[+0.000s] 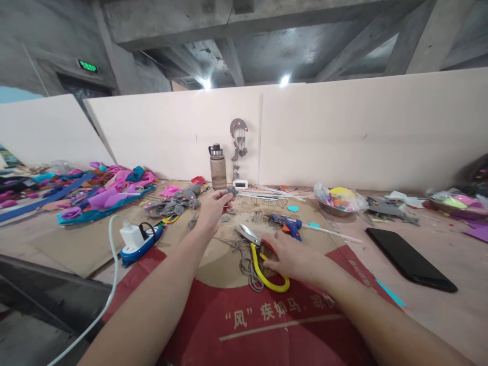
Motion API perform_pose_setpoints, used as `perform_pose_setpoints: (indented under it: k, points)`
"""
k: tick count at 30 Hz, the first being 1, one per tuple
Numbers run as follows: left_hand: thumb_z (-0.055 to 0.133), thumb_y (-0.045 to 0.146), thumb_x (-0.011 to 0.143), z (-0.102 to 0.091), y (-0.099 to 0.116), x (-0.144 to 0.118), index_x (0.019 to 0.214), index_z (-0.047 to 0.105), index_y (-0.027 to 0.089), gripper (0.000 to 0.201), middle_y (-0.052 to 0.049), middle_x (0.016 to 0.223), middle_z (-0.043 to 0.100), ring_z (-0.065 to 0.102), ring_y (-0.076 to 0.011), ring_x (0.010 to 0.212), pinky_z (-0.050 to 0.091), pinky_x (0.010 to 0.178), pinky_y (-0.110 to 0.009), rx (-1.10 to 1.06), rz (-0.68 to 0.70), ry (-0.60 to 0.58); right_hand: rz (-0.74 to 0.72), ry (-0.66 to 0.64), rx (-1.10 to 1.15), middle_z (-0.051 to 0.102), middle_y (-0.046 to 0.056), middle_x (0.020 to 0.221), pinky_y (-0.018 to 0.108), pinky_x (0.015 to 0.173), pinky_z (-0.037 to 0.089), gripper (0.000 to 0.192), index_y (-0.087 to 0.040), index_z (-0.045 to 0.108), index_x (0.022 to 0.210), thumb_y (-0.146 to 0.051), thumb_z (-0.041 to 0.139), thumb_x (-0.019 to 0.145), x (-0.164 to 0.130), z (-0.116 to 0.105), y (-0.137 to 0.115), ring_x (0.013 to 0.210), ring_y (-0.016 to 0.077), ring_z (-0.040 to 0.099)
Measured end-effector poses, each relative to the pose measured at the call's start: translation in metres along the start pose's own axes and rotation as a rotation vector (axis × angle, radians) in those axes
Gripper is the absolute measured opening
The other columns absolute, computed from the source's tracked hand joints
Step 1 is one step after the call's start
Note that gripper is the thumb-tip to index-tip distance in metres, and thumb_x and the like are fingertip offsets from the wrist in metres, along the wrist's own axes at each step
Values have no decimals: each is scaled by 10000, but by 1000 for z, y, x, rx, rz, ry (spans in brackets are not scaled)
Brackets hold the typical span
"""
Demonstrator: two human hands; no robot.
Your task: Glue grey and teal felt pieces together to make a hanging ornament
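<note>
Between the thumb and fingers of my left hand (214, 207) is a small grey felt star (232, 191), raised over the far part of the work area. My right hand (292, 254) is closed around the handles of a pair of scissors (256, 268) with yellow grips, low over the cardboard (221, 267). The blades point away to the left, and part of the handles is hidden by my fingers. Loose grey cord (244, 256) lies under and beside the scissors. Just beyond my right hand rests a blue glue gun (287, 223) with a white glue stick in its back.
Grey felt pieces (175, 202) are piled left of my left hand. A power strip (141, 246) with a white plug sits nearer left. A bottle (218, 170) and a hanging moon ornament (239, 129) are at the back. A black phone (409, 258) lies at right, past a bowl (339, 206).
</note>
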State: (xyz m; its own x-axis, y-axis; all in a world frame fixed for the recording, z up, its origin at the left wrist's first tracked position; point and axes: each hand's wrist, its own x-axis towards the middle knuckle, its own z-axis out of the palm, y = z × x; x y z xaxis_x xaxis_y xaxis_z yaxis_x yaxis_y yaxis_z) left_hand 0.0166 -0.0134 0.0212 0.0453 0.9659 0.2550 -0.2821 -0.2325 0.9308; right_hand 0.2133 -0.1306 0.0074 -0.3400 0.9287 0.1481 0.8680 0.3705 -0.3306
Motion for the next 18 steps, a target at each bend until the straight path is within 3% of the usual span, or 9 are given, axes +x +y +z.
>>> perform_pose_setpoints:
  k: [5,11,15,18]
  points:
    - [777,337,554,5,1,-6,707,569,152,318,33,659,569,517,-58,545,368,471,-165,26,0,17,36,82,-12,612,42,696,247,517,310,163,-208,596,776,-159,628,623,2,8,-2,595,162,522]
    - [754,309,588,4,3,-5,703,583,138,268,20,669,590,456,-32,491,359,456,-151,18,-1,13,170,84,61,652,75,735,266,508,313,165,-198,575,824,-244,605,668,4,11,0,589,176,550]
    - [764,289,580,1,2,-2,709,594,128,267,21,646,580,439,-30,477,349,431,-148,-54,11,14,343,54,263,651,35,702,265,498,329,281,-208,569,943,-329,637,699,12,0,1,551,162,554]
    - [771,248,559,-1,2,2,715,586,126,270,17,642,586,443,-30,470,335,411,-143,-148,1,37,484,25,666,602,-17,634,232,447,329,318,-216,547,987,-367,639,723,17,-12,2,466,110,496]
